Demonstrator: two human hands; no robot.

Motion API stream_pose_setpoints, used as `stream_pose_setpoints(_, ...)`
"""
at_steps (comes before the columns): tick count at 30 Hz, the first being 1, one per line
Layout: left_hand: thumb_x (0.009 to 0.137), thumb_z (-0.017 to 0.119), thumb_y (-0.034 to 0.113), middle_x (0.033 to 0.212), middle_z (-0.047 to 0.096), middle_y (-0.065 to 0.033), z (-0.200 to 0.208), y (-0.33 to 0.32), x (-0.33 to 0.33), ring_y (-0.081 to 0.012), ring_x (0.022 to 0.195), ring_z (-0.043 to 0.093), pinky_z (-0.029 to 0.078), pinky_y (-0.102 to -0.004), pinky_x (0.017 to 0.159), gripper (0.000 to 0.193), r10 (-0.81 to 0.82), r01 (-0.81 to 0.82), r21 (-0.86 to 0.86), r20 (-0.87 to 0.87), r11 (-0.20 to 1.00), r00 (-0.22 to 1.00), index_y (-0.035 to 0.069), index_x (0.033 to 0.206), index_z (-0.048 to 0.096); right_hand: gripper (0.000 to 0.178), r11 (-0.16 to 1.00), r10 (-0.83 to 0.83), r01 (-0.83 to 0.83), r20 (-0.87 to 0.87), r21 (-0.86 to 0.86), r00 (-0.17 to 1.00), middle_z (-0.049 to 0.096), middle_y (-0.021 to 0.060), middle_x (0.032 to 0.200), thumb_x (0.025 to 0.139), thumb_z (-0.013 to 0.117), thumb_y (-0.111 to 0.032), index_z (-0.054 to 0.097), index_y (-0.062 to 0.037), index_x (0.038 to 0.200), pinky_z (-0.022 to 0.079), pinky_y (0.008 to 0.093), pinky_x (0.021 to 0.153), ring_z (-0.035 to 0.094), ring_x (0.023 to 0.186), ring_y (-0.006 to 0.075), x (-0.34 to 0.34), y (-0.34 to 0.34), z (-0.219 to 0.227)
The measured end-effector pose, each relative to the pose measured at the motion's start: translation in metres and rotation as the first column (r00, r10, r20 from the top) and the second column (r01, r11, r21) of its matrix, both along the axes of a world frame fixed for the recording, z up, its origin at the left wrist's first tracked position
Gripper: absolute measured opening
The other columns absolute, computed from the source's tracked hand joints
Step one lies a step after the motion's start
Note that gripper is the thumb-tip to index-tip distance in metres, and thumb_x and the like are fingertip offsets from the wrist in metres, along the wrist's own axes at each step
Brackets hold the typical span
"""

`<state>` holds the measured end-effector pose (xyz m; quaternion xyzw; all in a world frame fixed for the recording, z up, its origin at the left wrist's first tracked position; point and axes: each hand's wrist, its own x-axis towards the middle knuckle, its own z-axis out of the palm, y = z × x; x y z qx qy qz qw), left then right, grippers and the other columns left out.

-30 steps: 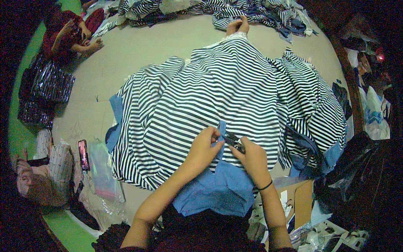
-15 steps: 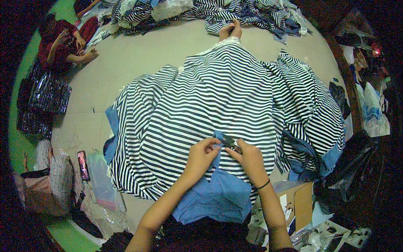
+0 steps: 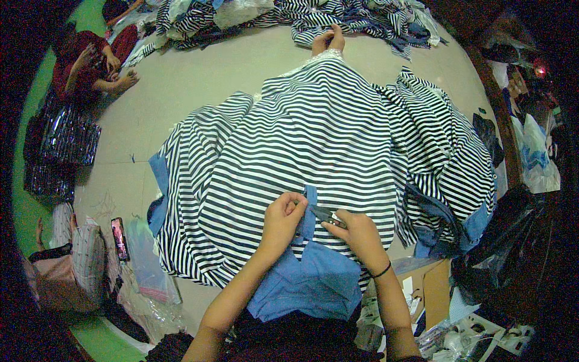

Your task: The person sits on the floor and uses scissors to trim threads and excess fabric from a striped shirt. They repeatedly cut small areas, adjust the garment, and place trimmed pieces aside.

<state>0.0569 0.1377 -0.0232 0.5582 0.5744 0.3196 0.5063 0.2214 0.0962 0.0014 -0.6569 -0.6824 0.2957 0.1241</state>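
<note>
Two hands meet at a narrow blue strip (image 3: 310, 208) that runs near to far up the striped garment (image 3: 325, 139). The left hand (image 3: 282, 222) pinches its left edge, fingers closed on cloth; the right hand (image 3: 356, 232) grips small dark snips (image 3: 322, 215) — tips pointing left, just beside the strip. Blue fabric (image 3: 313, 280) lies nearer.
</note>
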Motion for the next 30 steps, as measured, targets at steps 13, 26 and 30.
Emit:
stream_pose_setpoints(13, 0.072, 0.058, 0.016, 0.07, 0.055, -0.0084, 0.019, 0.034, 0.005, -0.0251, 0.065, 0.055, 0.043, -0.0339, 0.058, 0.01, -0.069, 0.26, 0.36, -0.466, 0.896, 0.882, 0.007, 0.075, 0.062, 0.038, 0.988, -0.148, 0.147, 0.016, 0.043, 0.989, 0.057, 0.0164, 0.061, 0.076, 0.055, -0.039, 0.054, -0.0009, 0.072, 0.045, 0.0393, 0.05, 0.057, 0.056, 0.0322, -0.007, 0.016, -0.007)
stream_pose_setpoints(26, 0.075, 0.052, 0.014, 0.074, 0.057, -0.0112, 0.002, 0.04, 0.01, -0.0286, 0.066, 0.057, 0.046, -0.0386, 0.06, 0.01, -0.154, 0.483, 0.279, -0.717, 0.83, 0.68, 0.007, 0.078, 0.057, 0.038, 0.985, -0.161, 0.159, 0.026, 0.065, 0.987, 0.056, 0.0165, 0.058, 0.076, 0.056, -0.038, 0.054, -0.0007, 0.071, 0.044, 0.0395, 0.049, 0.056, 0.054, 0.0323, -0.012, 0.018, -0.016)
stream_pose_setpoints(30, 0.076, 0.05, 0.012, 0.075, 0.057, -0.0126, 0.004, 0.037, 0.01, -0.0306, 0.066, 0.057, 0.045, -0.0403, 0.059, 0.008, -0.116, 0.42, 0.32, -0.662, 0.849, 0.74, 0.006, 0.079, 0.054, 0.038, 0.987, -0.141, 0.14, 0.017, 0.075, 0.99, 0.055, 0.0177, 0.057, 0.076, 0.055, -0.038, 0.053, -0.001, 0.069, 0.044, 0.0399, 0.049, 0.056, 0.053, 0.0329, -0.012, 0.018, -0.016)
